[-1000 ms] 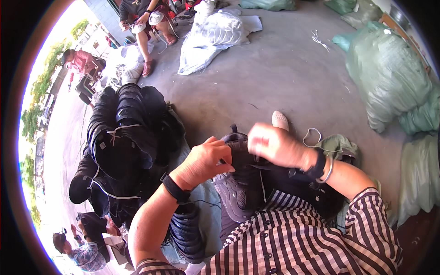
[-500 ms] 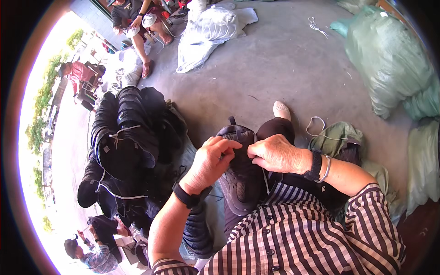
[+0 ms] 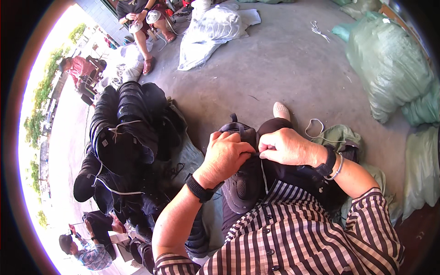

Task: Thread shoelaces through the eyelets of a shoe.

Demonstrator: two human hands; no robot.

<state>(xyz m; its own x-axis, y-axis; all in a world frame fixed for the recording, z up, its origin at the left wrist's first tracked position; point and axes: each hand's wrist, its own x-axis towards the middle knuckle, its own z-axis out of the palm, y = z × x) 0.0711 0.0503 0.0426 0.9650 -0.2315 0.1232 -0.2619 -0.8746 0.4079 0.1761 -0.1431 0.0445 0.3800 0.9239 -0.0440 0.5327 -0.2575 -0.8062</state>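
Stretching out past the knees, a grey concrete floor (image 3: 284, 68) carries full green sacks (image 3: 389, 68) along the right and a white sack (image 3: 213, 32) at the far side, with a small tangle of white cord (image 3: 319, 31) between them. The left side opens to daylight and trees (image 3: 41, 103). Three other people sit along that side: one at the top with pale round pieces, one in a reddish shirt (image 3: 81, 68), one in plaid (image 3: 94, 254) at the lower left. Near the left arm, dark uppers (image 3: 126, 151) stand stacked beside a pale blue cloth (image 3: 191, 149).

The dark shoe (image 3: 244, 183) lies in the lap, toe toward the body, heel loop pointing away. The left hand (image 3: 226, 155) is over its upper, covering part of it; the right hand (image 3: 289, 147) is just beside its opposite edge. Both have thumb and fingers drawn narrow, tips near each other; what they pinch is too small to tell. A white strand (image 3: 264, 176) hangs just below the right fingertips.
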